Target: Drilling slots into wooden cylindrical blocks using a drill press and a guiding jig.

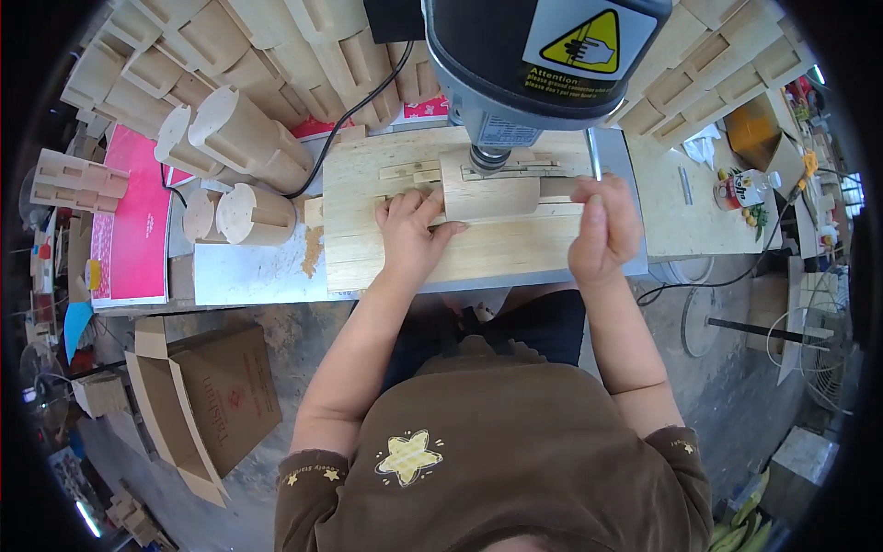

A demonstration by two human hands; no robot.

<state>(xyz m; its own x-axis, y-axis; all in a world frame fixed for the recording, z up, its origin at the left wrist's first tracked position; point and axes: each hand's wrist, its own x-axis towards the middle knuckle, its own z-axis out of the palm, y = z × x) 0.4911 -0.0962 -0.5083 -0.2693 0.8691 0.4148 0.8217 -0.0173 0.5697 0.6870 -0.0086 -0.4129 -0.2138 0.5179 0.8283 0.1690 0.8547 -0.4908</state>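
A drill press (543,69) with a dark motor housing stands over the bench, its chuck (489,158) just above a pale, rounded wooden block (492,196). The block lies between wooden strips on a flat board (368,262). My left hand (411,235) holds the block's left end, thumb along its near edge and fingers curled at the side. My right hand (607,225) is closed around the lower end of the press's thin metal lever (594,155), right of the block. The drill bit's tip is too small to make out.
Cut wooden pieces (258,213) stand on the bench at left, with tall stacks (322,64) behind. A black cable (359,106) runs beside the board. At right are a bottle (750,189) and a cardboard box (768,129). An open carton (216,405) lies on the floor at left.
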